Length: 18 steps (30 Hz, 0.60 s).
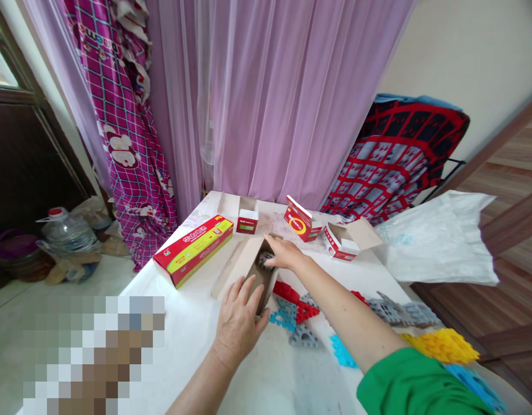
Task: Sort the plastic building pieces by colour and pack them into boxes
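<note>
An open brown cardboard box (252, 262) lies on the white table (192, 328). My left hand (240, 320) rests on its near end, fingers curled over the edge. My right hand (283, 253) reaches into the box's far end, pinching a grey toothed plastic piece (264, 259). More toothed plastic pieces lie to the right of the box: red ones (298, 302), light blue ones (285, 317), grey ones (395, 311), a yellow one (442, 344).
A long red and yellow box (194, 249) lies left of the brown box. Small red and white cartons (247, 220) (298, 222) (341, 241) stand open at the back. A white plastic bag (438, 236) lies right. Purple curtains (270, 98) hang behind.
</note>
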Tool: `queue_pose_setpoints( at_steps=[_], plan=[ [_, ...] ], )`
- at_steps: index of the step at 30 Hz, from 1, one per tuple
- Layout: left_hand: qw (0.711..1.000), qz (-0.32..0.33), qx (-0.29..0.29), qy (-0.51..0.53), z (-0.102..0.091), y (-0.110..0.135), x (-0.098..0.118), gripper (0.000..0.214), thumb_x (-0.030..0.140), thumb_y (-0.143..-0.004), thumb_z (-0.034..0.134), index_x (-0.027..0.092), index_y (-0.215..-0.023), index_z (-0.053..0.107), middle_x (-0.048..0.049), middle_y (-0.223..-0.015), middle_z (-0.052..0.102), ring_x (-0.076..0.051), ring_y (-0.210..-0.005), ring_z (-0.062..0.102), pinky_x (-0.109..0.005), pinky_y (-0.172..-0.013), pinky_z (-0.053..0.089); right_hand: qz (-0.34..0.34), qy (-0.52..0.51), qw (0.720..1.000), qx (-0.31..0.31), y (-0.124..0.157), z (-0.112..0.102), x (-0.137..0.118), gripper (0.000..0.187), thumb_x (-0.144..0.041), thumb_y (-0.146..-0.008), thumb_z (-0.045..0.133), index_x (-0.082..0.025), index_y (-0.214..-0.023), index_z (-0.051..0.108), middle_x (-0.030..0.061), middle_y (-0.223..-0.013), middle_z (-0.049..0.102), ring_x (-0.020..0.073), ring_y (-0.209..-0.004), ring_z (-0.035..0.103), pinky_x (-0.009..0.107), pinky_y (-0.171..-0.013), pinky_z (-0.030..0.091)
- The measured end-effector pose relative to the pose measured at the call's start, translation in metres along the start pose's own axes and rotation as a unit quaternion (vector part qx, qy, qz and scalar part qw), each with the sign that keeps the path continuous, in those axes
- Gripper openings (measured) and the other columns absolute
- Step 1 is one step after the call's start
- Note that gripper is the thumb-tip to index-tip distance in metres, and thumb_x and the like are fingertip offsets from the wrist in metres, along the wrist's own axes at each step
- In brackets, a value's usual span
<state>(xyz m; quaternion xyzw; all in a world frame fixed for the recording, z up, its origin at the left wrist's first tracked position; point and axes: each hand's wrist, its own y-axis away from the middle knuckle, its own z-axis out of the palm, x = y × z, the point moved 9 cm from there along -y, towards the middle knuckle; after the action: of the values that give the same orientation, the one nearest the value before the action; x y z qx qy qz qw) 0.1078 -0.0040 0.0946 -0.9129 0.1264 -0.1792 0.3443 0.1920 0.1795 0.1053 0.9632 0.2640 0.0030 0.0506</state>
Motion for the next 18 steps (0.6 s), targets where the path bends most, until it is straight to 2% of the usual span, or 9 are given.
queue_pose_setpoints(
  at_steps=[3,6,9,13,18],
  plan=[
    [1.0,0.003,0.002,-0.003,0.001,0.0,0.0,0.037,0.03,-0.082,0.062,0.02,-0.118,0.063,-0.0103,-0.134,0.059,-0.032,-0.125,0.051,-0.047,-0.101,0.047,0.008,0.025,0.999,0.026,0.008,-0.013,0.001,0.054,-0.032,-0.077,0.067,-0.022,-0.129,0.055,0.0106,-0.123,0.063,0.0248,-0.11,0.06,0.031,-0.087,0.044],
    [1.0,0.003,0.001,-0.004,0.002,-0.001,0.0,0.037,0.03,-0.082,0.062,0.02,-0.118,0.063,-0.01,-0.134,0.06,-0.032,-0.124,0.052,-0.048,-0.1,0.047,-0.017,0.057,0.998,0.023,0.016,-0.017,-0.01,0.025,-0.025,-0.081,0.058,-0.024,-0.102,0.071,0.0064,-0.108,0.07,0.0225,-0.106,0.062,0.029,-0.083,0.044],
    [1.0,0.001,0.004,-0.005,0.001,-0.001,0.001,0.037,0.03,-0.082,0.063,0.021,-0.117,0.063,-0.0095,-0.133,0.06,-0.032,-0.124,0.052,-0.048,-0.1,0.047,-0.049,0.083,0.995,-0.014,0.025,-0.012,-0.031,0.025,-0.03,-0.085,0.052,-0.026,-0.09,0.076,0.0064,-0.096,0.074,0.0235,-0.101,0.065,0.03,-0.081,0.045],
    [1.0,0.0,0.008,-0.001,-0.002,-0.002,0.001,0.038,0.031,-0.081,0.063,0.021,-0.118,0.063,-0.0089,-0.133,0.06,-0.032,-0.123,0.053,-0.048,-0.101,0.047,-0.057,0.116,0.988,-0.084,0.029,0.005,-0.054,0.036,-0.039,-0.088,0.049,-0.018,-0.095,0.077,0.0137,-0.102,0.074,0.0275,-0.106,0.064,0.036,-0.093,0.041],
    [1.0,-0.002,0.001,0.0,-0.001,-0.002,0.001,0.038,0.031,-0.081,0.064,0.022,-0.118,0.063,-0.0089,-0.134,0.06,-0.032,-0.124,0.053,-0.048,-0.101,0.047,-0.017,0.143,0.984,-0.106,0.018,0.012,-0.049,0.039,-0.032,-0.09,0.046,-0.011,-0.108,0.074,0.0195,-0.11,0.071,0.03,-0.112,0.062,0.041,-0.099,0.038]
  ],
)
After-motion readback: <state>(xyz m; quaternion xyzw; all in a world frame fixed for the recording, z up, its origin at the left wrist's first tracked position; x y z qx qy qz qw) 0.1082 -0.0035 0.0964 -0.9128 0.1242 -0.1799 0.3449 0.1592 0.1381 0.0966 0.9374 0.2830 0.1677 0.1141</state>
